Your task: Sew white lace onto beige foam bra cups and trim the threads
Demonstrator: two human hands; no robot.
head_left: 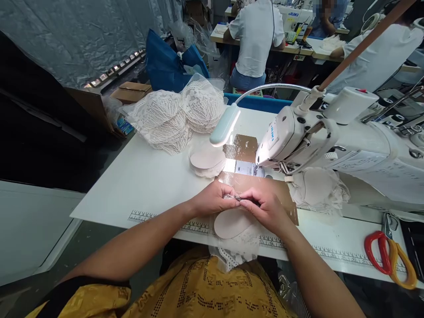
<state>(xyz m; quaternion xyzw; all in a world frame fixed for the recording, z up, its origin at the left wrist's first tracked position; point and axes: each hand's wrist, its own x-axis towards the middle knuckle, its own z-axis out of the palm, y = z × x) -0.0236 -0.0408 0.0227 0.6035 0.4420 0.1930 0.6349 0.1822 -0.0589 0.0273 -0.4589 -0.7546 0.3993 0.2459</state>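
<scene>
My left hand (218, 198) pinches the upper edge of a white lace piece (228, 258) with a smooth oval pad (233, 224) on it. Fingertips of my right hand (265, 205) meet the left ones at that same edge, thumb and forefinger closed. Between them shows a small dark, metal-looking thing, too small to name. The lace hangs over the table's front edge towards my lap. Just beyond my hands stands a white sewing machine (298, 137), its needle area lit by a lamp (225, 126).
Stacked lace cups (168, 117) lie at the back left, near a small pile of pads (207, 161). More lace pieces (318, 187) rest beneath the machine arm. Scissors (389, 251) with red and orange handles lie at right. Several people sit at machines behind.
</scene>
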